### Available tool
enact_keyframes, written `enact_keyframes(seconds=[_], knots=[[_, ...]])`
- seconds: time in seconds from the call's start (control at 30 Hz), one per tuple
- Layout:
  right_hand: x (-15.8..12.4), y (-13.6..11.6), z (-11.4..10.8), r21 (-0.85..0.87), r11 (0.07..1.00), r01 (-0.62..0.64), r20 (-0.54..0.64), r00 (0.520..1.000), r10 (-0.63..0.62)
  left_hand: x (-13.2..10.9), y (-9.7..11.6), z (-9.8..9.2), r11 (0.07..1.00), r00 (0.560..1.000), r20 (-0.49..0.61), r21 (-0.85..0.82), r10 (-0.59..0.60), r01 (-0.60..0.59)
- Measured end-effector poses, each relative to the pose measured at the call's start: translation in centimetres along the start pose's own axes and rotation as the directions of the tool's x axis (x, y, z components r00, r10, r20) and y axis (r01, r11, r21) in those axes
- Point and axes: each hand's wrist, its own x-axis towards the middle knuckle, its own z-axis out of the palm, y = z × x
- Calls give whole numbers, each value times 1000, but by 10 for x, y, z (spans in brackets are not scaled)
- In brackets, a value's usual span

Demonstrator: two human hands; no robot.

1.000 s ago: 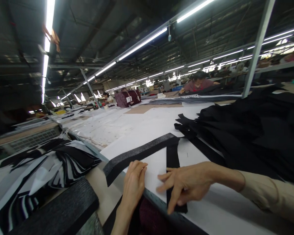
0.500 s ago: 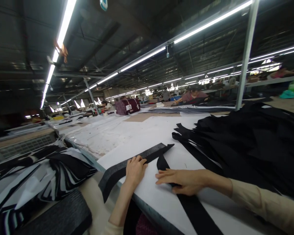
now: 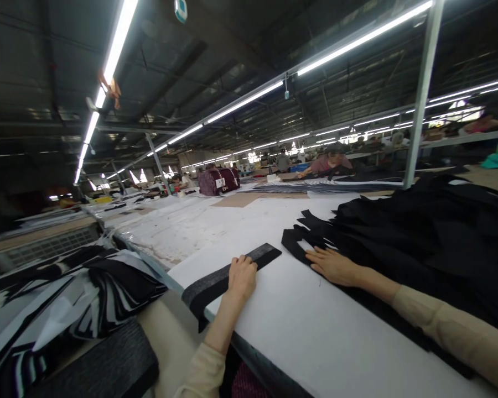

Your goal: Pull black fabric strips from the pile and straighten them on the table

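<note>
A: Where is the left hand on the white table?

B: By the table's front left corner, laid across the grey-and-black strip. The fingers bend down over it, but I can't tell whether they grasp it or only press; their undersides are hidden.

A: And how does the strip lie?

B: Slantwise over that corner of the table. Its far end rests flat on the white top, and its near end droops past the table's edge.

A: What about the right hand?

B: It's further to the right on the table, palm down with the fingers stretched out rather than clenched. It rests on a black strip, which lies along the border of the large black fabric pile covering the table's right side. Strip and pile are hard to separate below the hand.

A: Anything off the table?

B: Beside its left edge there's a heap of striped fabric, with a thick dark grey piece just in front of that heap.

A: And towards the table's far end?

B: A tied maroon bundle, with a flat brown sheet nearer than it. Further right, beyond the table, a co-worker in a maroon top leans over dark cloth.
</note>
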Motion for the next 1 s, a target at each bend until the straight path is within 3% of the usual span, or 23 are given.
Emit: enact_keyframes(seconds=[0.07,0.13,0.23,0.4,0.47,0.53,0.6,0.7,0.8,0.9,1.0], knots=[[-4,33,1,-89,986,-144,-64,988,138,4,3,5,999,999,25,-28,-23,24],[-10,56,0,-108,973,-204,-89,977,194,9,7,8,997,998,37,-59,-53,55],[-14,63,-7,-91,975,-201,-110,975,191,14,13,11,988,995,43,-125,-88,92],[-3,18,-33,-18,990,-141,-219,967,133,17,23,11,929,977,57,-304,-204,212],[2,-9,-42,50,997,52,-309,950,-35,16,30,11,885,969,75,-396,-234,244],[4,-32,-44,105,951,290,-388,893,-229,15,39,10,839,968,84,-485,-235,245],[3,-49,-39,106,910,401,-394,857,-332,13,46,10,795,970,78,-560,-230,233],[1,-58,-23,49,937,346,-304,899,-316,13,45,12,724,958,54,-644,-281,248],[-2,-59,-13,-8,962,272,-278,924,-263,14,31,15,637,919,46,-707,-391,307],[-3,-65,-17,-40,953,301,-360,885,-295,13,17,19,548,888,58,-767,-457,333],[-2,-75,-22,-5,906,424,-368,841,-396,13,17,24,468,890,57,-834,-453,292]])
